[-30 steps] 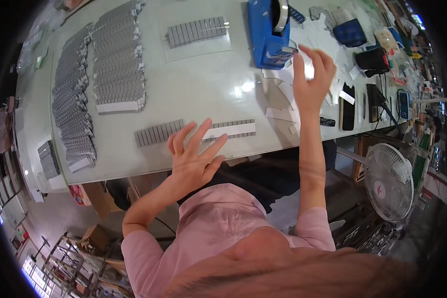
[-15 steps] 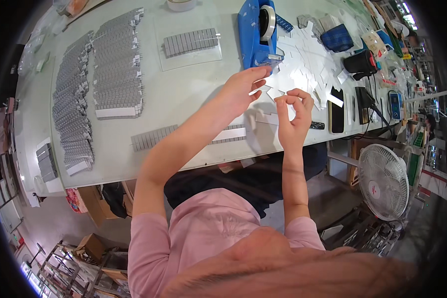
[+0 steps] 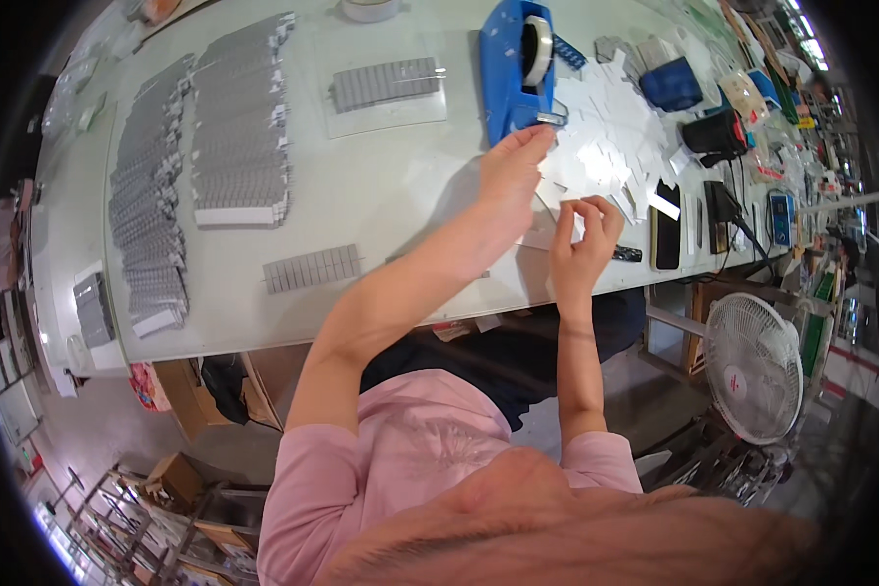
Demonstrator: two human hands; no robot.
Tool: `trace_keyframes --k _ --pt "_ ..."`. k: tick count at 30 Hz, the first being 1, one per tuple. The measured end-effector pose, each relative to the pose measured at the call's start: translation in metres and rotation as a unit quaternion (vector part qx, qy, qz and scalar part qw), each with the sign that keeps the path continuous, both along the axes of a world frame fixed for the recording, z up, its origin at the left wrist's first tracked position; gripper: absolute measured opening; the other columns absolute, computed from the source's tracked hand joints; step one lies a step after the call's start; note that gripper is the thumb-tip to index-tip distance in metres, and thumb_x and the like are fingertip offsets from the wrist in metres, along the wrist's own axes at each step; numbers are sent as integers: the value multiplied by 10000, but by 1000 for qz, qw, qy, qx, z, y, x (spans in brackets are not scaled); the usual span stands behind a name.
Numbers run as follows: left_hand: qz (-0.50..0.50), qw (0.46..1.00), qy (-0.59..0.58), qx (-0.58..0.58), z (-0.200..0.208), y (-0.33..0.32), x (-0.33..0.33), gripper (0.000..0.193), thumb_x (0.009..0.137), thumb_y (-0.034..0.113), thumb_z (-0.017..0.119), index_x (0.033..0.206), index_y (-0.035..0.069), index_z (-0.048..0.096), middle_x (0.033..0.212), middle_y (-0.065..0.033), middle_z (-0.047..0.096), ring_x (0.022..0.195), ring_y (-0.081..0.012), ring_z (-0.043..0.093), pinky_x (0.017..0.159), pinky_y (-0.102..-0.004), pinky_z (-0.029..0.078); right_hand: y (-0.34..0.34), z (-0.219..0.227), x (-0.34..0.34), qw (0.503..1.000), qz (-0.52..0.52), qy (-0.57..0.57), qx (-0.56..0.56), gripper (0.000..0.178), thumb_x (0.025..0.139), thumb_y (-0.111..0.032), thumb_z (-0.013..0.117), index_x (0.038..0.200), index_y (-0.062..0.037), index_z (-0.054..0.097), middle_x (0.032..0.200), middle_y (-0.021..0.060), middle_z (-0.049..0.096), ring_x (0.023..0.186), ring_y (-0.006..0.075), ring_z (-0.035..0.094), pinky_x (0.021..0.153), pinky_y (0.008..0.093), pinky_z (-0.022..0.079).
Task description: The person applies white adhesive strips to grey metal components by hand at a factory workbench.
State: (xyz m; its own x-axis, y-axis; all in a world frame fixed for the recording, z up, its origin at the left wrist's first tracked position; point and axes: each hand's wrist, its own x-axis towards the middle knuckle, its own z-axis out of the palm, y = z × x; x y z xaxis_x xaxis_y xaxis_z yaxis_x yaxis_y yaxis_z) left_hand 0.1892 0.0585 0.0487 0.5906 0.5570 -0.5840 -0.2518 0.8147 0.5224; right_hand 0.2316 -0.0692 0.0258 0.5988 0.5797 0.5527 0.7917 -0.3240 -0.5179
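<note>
Apparently taking tape at upper-centre dispenser with left hand pinched, right hand curled; cannot tell either grasp; next, probably tearing.

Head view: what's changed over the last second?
The left hand moved forward and right from over the front grey strips to the front end of the blue tape dispenser; the right hand drew back from there. Whether either grips tape is unclear. The dispenser, left strip and grey stacks stayed put.

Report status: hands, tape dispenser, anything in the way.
Left hand at front of blue tape dispenser, grip unclear. Right hand curled nearby. White scraps crowd dispenser's right side.
</note>
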Motion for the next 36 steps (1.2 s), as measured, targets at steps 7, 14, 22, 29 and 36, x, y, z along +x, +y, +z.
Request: trace_keyframes --k 7,14,22,29,36 --pt "114 991 -8 -69 -5 -16 19 174 881 136 718 1021 36 688 941 -10 664 879 -92 577 803 -228 442 1 2 -9 998 10 -40 -53 64 869 -17 645 925 10 632 1001 174 575 945 340 565 795 415 461" --pt "171 977 -81 98 22 -50 -34 196 896 124 701 1046 9 649 938 -23 656 868 -83 582 776 -233 461 -43 22 -26 975 35 218 7 89 982 -58 600 992 31 600 939 65 657 827 106 606 760 224 483" --pt "94 960 35 262 -15 -62 -196 144 886 -58 663 953 42 583 910 -8 611 839 -73 579 769 -222 482 -44 29 -75 887 173 429 -14 130 857 74 649 968 34 705 847 74 681 756 123 609 689 228 467" --pt "-50 952 140 269 -12 -55 -262 134 858 -56 698 909 46 627 923 -1 661 790 -54 561 736 -209 456 -56 5 -84 800 160 576 -46 78 877 26 698 941 21 653 829 25 670 771 92 635 709 200 500" --pt "-134 912 165 351 -7 -38 -254 148 792 -10 765 847 71 654 911 3 691 800 -76 534 758 -237 421 -41 9 -72 820 190 539 -35 106 849 -40 724 852 -37 617 889 27 601 729 93 524 671 226 432"
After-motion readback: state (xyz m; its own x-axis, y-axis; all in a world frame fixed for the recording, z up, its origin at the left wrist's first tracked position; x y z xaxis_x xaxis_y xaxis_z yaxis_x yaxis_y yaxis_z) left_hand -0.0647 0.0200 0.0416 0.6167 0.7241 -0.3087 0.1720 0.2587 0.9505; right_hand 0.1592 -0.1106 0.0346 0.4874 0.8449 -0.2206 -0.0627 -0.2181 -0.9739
